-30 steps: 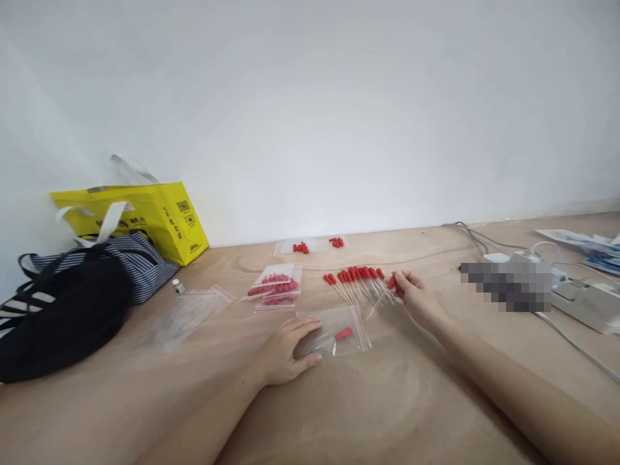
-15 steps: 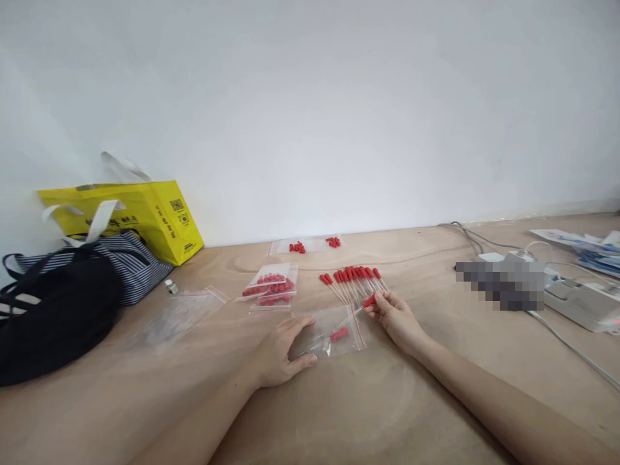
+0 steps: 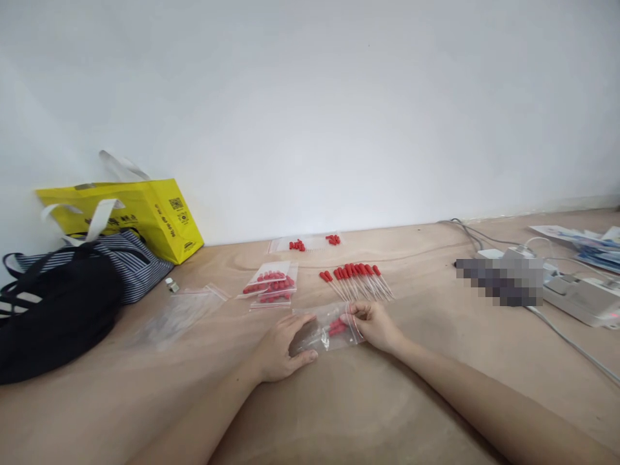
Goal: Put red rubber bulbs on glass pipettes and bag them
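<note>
A clear zip-lock bag [image 3: 322, 341] lies on the table with red-bulbed droppers [image 3: 338, 327] inside it. My left hand [image 3: 285, 349] curves around the bag's closed end, thumb and fingers gripping it from both sides. At the bag's mouth, on the right, my right hand [image 3: 372, 325] has its fingertips pinched at a dropper's red bulb, partly inside the bag; the bag and fingers hide part of that grip. Just beyond the hands, a fanned row of droppers [image 3: 358, 271] points its thin clear tubes toward me.
Filled bags of red droppers [image 3: 271, 284] are stacked left of the row. Flat clear bags [image 3: 179, 313] lie farther left, near a small bottle [image 3: 171, 285]. Loose red bulbs [image 3: 297, 245] rest by the wall. A yellow bag [image 3: 165, 219] and a power strip [image 3: 581, 297] flank the table.
My right hand has moved left to the bag's mouth, carrying its dropper into the bag. Two red bulbs now show together inside it. My left hand has stayed in place.
</note>
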Motion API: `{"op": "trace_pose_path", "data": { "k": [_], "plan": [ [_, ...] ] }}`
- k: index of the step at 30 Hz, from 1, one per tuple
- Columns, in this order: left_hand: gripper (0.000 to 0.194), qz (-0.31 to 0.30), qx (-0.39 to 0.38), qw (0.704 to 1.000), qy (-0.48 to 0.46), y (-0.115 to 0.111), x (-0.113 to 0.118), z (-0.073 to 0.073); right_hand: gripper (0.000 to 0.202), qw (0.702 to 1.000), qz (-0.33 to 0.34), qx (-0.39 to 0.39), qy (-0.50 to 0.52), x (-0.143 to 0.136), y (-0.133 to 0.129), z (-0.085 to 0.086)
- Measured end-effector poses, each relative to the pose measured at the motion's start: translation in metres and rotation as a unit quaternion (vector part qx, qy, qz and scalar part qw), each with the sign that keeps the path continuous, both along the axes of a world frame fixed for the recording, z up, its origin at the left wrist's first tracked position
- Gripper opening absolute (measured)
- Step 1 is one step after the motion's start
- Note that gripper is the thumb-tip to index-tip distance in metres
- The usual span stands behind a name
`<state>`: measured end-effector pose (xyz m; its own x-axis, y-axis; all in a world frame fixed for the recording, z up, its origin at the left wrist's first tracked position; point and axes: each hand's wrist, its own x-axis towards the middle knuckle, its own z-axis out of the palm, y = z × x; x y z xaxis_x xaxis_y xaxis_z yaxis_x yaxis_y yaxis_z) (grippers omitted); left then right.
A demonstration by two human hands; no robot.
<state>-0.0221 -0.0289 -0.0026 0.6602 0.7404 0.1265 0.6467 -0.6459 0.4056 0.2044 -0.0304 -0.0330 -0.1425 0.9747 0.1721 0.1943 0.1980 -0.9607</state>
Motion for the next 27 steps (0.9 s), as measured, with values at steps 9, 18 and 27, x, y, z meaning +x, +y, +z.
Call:
{"op": "trace_pose_path", "data": {
  "k": [9, 18, 27],
  "plan": [
    [0.056, -0.002, -0.008, 1.000, 0.023, 0.001, -0.002, 0.003, 0.018, 0.962, -0.092, 0.029, -0.255, 0.029, 0.028, 0.020],
    [0.054, -0.002, -0.006, 1.000, 0.030, 0.001, -0.009, 0.005, 0.018, 0.902, -0.177, -0.013, -0.393, -0.021, 0.069, 0.038],
    [0.055, -0.005, -0.002, 1.000, 0.022, 0.000, -0.009, 0.005, 0.021, 0.890, -0.160, -0.061, -0.423, -0.038, 0.081, 0.040]
  ]
}}
